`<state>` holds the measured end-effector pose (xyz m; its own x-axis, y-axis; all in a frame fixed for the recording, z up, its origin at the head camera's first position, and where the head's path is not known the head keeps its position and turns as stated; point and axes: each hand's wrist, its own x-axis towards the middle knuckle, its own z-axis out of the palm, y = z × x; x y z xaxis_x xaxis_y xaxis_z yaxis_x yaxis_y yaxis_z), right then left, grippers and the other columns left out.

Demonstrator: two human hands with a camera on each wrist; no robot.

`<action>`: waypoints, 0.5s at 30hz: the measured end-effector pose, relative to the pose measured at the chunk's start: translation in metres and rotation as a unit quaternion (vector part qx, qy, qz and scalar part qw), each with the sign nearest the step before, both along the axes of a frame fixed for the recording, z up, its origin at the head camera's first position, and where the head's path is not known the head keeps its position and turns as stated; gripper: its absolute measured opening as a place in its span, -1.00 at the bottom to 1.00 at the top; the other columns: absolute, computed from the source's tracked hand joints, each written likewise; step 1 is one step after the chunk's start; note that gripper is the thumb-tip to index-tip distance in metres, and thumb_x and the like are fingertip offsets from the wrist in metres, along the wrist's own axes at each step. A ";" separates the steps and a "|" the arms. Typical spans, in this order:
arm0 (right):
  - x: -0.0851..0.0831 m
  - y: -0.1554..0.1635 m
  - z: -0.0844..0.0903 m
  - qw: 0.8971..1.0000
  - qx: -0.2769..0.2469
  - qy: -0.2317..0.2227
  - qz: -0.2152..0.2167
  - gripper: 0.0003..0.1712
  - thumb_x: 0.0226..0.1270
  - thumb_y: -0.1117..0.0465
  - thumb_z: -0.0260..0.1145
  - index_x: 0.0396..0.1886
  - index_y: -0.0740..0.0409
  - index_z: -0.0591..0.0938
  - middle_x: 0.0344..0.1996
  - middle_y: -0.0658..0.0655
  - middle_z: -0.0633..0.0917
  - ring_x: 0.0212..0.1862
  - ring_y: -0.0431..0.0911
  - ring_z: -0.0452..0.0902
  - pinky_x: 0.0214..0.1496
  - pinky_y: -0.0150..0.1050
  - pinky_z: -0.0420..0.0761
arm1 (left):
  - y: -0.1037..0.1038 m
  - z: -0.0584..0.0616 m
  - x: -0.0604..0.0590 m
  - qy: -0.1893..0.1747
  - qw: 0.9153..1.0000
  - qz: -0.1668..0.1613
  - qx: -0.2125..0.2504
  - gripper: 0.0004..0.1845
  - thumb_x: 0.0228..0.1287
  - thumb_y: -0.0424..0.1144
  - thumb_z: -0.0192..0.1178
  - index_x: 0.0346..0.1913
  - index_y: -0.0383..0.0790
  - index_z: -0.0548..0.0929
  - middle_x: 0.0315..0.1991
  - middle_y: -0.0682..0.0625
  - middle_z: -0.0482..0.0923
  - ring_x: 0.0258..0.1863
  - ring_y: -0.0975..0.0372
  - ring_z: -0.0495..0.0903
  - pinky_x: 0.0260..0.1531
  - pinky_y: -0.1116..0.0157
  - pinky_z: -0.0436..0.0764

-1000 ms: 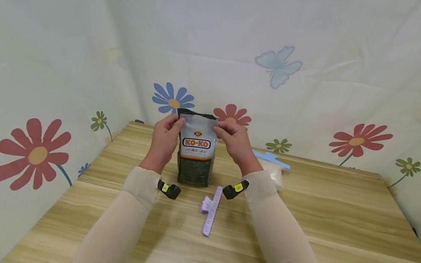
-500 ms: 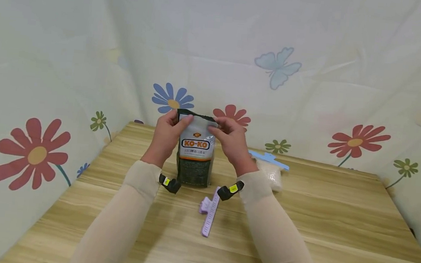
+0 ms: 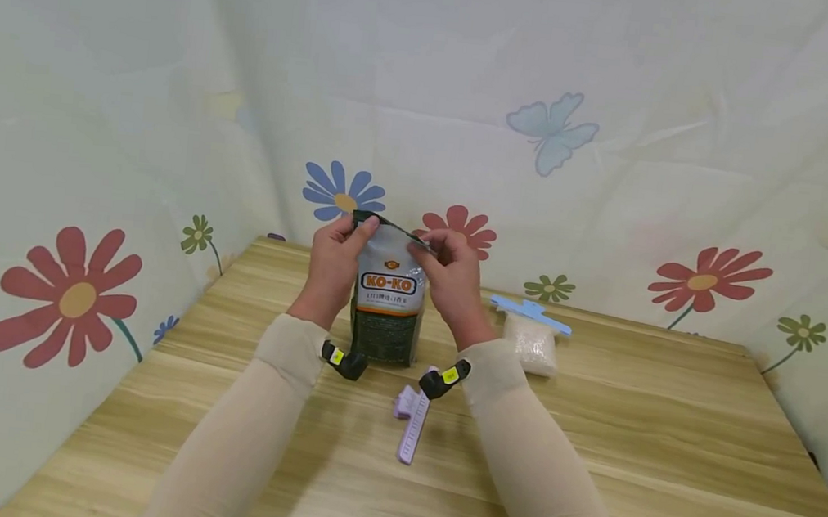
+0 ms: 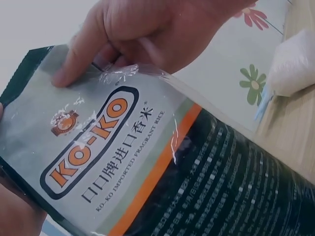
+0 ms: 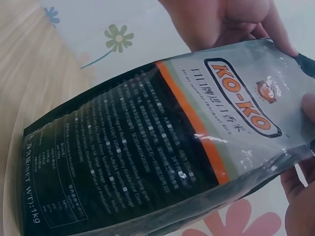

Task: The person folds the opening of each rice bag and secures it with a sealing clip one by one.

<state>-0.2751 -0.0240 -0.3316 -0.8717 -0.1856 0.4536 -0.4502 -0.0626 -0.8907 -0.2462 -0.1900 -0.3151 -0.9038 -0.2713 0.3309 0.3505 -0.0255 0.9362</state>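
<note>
A KO-KO rice bag (image 3: 386, 330), silver above and dark green below, stands upright on the wooden table. My left hand (image 3: 335, 264) pinches its top left corner, thumb on the printed front. On the other side my right hand (image 3: 454, 277) pinches the top right part, with the thumb (image 4: 66, 73) across the silver front in the left wrist view. The dark green top edge slopes down toward the right hand. The fingers behind the bag are mostly hidden. In front of the bag lies a purple sealing clip (image 3: 410, 432), partly covered by the right wrist camera.
A small clear bag of white rice (image 3: 529, 346) lies to the right, with a blue sealing clip (image 3: 530, 310) across its top. A flowered curtain (image 3: 429, 87) hangs behind the wooden table (image 3: 627, 441) and along its sides.
The bag's top edge, nearly level a second ago, now dips at the right. My right hand has shifted slightly left and its wrist camera covers more of the purple clip.
</note>
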 end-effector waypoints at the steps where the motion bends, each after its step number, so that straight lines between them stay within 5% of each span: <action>1: 0.000 0.000 -0.001 1.000 0.003 0.005 -0.004 -0.83 0.31 0.20 0.35 -0.18 0.15 0.57 -0.15 0.05 0.63 -0.17 -0.15 0.58 -0.10 -0.32 0.58 | 0.001 0.000 0.000 -0.002 1.000 0.002 0.000 -0.73 0.33 -0.02 0.22 -0.26 -0.18 0.67 -0.37 0.10 0.58 -0.33 0.27 0.56 -0.27 0.32 0.53; 9: 0.003 -0.002 -0.005 0.998 0.043 0.046 -0.028 -0.84 0.39 0.34 0.21 -0.09 0.25 0.62 -0.07 0.21 0.61 -0.14 -0.09 0.55 -0.09 -0.34 0.54 | 0.002 -0.002 -0.002 -0.007 1.000 0.013 -0.014 -0.66 0.37 0.03 0.14 -0.29 -0.22 0.62 -0.37 0.08 0.54 -0.28 0.26 0.55 -0.23 0.30 0.53; 15: 0.004 0.001 -0.013 0.992 0.079 0.101 -0.023 -0.72 0.47 0.32 0.12 0.00 0.17 0.71 -0.02 0.22 0.59 0.02 0.02 0.51 0.05 -0.14 0.57 | 0.002 -0.001 -0.001 0.000 1.000 0.008 -0.008 -0.66 0.42 0.02 0.07 -0.31 -0.19 0.60 -0.43 0.11 0.55 -0.38 0.30 0.57 -0.33 0.34 0.54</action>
<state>-0.2716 -0.0233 -0.3447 -0.7755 -0.2300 0.5880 -0.6192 0.0953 -0.7794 -0.2477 -0.1882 -0.3163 -0.8993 -0.2794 0.3363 0.3516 -0.0047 0.9362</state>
